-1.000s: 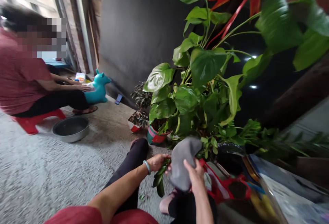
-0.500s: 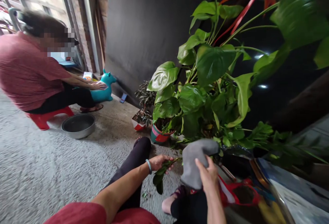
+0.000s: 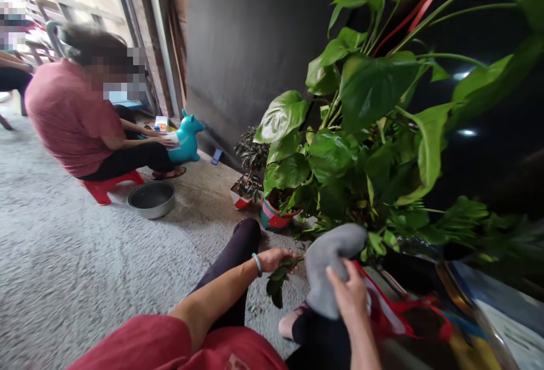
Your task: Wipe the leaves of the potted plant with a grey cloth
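Note:
My left hand [image 3: 275,258] holds a drooping sprig of dark green leaves [image 3: 278,280] from the plant in front of me; a pale bracelet circles that wrist. My right hand [image 3: 349,294] grips a grey cloth [image 3: 329,265], held just right of the sprig above my knees. Both hands are low in the view, in front of a large-leaved green plant [image 3: 361,132] in a red and teal pot [image 3: 274,220].
A smaller potted plant [image 3: 249,180] stands left of the big one. A person in a red shirt [image 3: 76,115] sits on a red stool [image 3: 106,188] beside a metal basin [image 3: 152,199] and a teal toy animal [image 3: 187,137]. A red bag [image 3: 408,316] lies at right.
The view has swung, so everything sits further right and lower. My hands keep the leaves and cloth, the cloth a little further from the sprig than a second ago.

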A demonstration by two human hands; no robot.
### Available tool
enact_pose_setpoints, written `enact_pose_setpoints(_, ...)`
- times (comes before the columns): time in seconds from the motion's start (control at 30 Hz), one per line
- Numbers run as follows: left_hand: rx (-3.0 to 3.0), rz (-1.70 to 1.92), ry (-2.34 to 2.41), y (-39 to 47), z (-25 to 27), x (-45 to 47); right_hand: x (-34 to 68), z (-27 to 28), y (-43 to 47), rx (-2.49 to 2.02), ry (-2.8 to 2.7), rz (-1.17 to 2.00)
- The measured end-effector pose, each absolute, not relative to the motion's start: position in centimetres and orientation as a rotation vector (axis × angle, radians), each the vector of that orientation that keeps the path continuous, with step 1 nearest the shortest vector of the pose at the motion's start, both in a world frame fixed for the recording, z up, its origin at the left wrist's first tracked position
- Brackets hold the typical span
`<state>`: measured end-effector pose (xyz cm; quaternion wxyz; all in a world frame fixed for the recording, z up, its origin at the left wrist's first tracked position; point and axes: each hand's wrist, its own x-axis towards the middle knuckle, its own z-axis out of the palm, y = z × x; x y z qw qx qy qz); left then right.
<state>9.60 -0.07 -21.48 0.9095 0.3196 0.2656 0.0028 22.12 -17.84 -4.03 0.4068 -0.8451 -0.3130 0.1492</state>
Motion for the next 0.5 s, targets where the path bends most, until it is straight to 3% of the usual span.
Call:
enact_pose_setpoints(0.2, 0.610, 0.100, 0.691, 0.0, -22.4, 9.5, 15.3, -8.7, -20.9, -2.064, -1.038, 0.780)
enact_pose_setpoints(0.5, 0.612, 0.257, 0.653, -0.3, -19.7, 9.9, 19.2, -5.3, -23.7, -2.070, -0.854, 0.508)
